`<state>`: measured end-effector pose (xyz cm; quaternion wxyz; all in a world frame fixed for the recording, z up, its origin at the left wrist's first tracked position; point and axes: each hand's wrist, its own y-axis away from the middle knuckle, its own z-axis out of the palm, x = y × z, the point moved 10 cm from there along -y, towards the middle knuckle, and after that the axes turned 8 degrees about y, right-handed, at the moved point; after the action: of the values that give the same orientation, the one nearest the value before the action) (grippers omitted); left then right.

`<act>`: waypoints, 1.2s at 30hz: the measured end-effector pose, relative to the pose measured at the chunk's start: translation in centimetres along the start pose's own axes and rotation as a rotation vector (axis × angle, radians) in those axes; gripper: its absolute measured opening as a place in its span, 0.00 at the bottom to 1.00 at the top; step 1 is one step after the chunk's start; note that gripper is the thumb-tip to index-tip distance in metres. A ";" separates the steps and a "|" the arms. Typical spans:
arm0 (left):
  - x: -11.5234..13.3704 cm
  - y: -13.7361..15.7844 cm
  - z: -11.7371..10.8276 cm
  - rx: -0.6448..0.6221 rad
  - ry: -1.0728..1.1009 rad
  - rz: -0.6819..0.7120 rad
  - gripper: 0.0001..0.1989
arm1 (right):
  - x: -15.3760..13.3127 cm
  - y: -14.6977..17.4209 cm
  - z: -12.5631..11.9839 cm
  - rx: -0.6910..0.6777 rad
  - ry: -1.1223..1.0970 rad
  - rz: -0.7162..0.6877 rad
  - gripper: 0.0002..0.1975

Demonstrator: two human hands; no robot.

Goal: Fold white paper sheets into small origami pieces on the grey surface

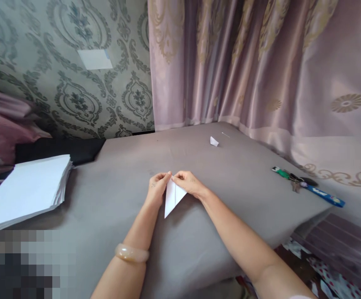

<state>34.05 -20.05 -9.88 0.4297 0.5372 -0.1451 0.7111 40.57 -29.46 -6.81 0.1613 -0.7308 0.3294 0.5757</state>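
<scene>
A folded white sheet of paper [173, 196] is held between my two hands above the grey-covered table. It has a triangular shape with a crease down its middle, and one point hangs toward me. My left hand [158, 187] pinches its upper left corner between thumb and fingers. On the upper right side, my right hand [189, 182] grips the paper close beside the left fingertips. The fingers hide the top of the fold. A pale bangle [132, 253] circles my left forearm.
A thick stack of white paper [31, 187] lies at the left, by a black flat item [84, 150]. A small folded paper piece [214, 141] rests toward the back. Keys with a blue strap [323, 196] lie at the right edge, near the curtain [261, 62].
</scene>
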 end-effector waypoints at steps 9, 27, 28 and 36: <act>1.1 1.1 0.1 0.051 0.004 0.059 0.23 | -0.5 0.3 -0.5 -0.022 0.040 -0.057 0.09; 1.9 0.1 1.0 -0.052 0.284 0.023 0.19 | 1.1 -3.5 -1.9 -0.036 -0.374 0.044 0.21; 1.6 0.2 1.2 -0.065 0.294 0.002 0.18 | 1.3 -3.4 -2.0 -0.034 -0.397 0.063 0.21; 0.6 1.2 2.6 -0.156 0.279 -0.102 0.15 | 1.6 -2.9 -2.3 -0.064 -0.447 0.090 0.18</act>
<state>34.74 -22.26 -8.07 0.5216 0.4048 -0.1113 0.7428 44.34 -29.21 -8.07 0.1812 -0.5743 0.2994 0.7401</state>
